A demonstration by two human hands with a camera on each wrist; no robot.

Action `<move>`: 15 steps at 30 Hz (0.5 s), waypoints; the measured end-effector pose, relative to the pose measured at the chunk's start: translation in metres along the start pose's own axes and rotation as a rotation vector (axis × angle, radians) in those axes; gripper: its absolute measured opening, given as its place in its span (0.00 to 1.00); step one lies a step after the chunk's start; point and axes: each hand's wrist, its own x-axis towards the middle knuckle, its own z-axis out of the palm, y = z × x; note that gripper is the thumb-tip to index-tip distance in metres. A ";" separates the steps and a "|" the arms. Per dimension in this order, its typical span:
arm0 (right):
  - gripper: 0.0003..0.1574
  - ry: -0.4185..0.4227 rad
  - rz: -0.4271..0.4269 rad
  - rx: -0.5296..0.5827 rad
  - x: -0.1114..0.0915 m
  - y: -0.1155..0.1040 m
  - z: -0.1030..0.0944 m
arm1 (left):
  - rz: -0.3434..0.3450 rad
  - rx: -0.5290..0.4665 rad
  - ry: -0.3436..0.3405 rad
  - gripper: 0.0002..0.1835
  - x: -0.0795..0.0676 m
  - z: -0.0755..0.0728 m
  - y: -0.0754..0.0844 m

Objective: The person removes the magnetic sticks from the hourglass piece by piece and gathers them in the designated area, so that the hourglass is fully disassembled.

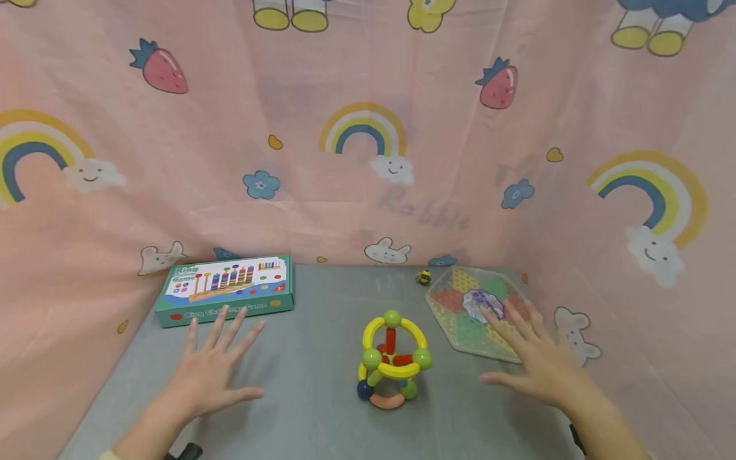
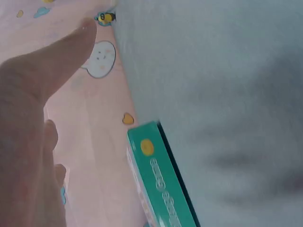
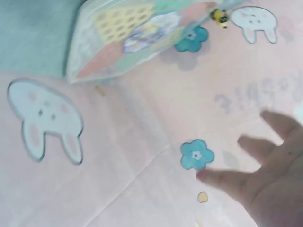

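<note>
With fingers spread, my left hand (image 1: 209, 377) is held over the left side of the table, nearest a green Ring Challenge Game box (image 1: 230, 291). The left wrist view shows one end of that box (image 2: 156, 165) beyond the hand. My right hand (image 1: 537, 358), fingers also spread, hovers near a hexagonal Chinese checkers board (image 1: 460, 329) in clear wrap and partly hides its right edge. Between the hands stands a toy built of yellow curved rods (image 1: 399, 370), red rods and green balls, with a dark blue ball and an orange curved piece low down. Neither hand holds anything.
A small bee figure (image 1: 424, 276) sits at the back, left of the checkers board. The grey table (image 1: 322, 306) ends against a pink printed curtain (image 1: 322, 211) at the back and sides. Black straps or devices show at both wrists.
</note>
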 end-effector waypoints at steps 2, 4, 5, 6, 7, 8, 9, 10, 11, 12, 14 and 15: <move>0.66 -0.005 -0.010 0.046 0.003 -0.005 0.000 | 0.025 -0.016 0.005 0.60 0.007 0.004 0.004; 0.66 0.000 -0.016 0.078 0.005 -0.010 0.001 | 0.043 -0.057 0.006 0.60 0.015 0.011 0.008; 0.67 0.006 -0.016 0.091 0.006 -0.013 0.002 | 0.050 -0.089 0.000 0.60 0.019 0.016 0.011; 0.68 0.016 -0.015 0.104 0.007 -0.016 0.003 | 0.058 -0.133 -0.008 0.60 0.022 0.020 0.014; 0.68 0.026 -0.014 0.115 0.007 -0.019 0.004 | 0.064 -0.175 -0.018 0.60 0.026 0.026 0.017; 0.69 0.039 -0.011 0.130 0.008 -0.023 0.005 | 0.071 -0.224 -0.024 0.60 0.029 0.031 0.021; 0.69 0.054 -0.012 0.144 0.010 -0.027 0.006 | 0.079 -0.279 -0.028 0.60 0.032 0.036 0.025; 0.70 0.063 -0.007 0.160 0.011 -0.031 0.007 | 0.091 -0.333 -0.033 0.60 0.035 0.041 0.029; 0.70 0.070 -0.001 0.181 0.013 -0.035 0.008 | 0.103 -0.391 -0.038 0.60 0.038 0.045 0.034; 0.71 0.076 -0.001 0.207 0.015 -0.039 0.009 | 0.117 -0.444 -0.041 0.60 0.041 0.049 0.039; 0.71 0.073 -0.001 0.262 0.020 -0.047 0.011 | 0.134 -0.519 -0.057 0.60 0.046 0.055 0.049; 0.71 0.068 -0.004 0.291 0.023 -0.050 0.012 | 0.140 -0.535 -0.067 0.60 0.049 0.058 0.054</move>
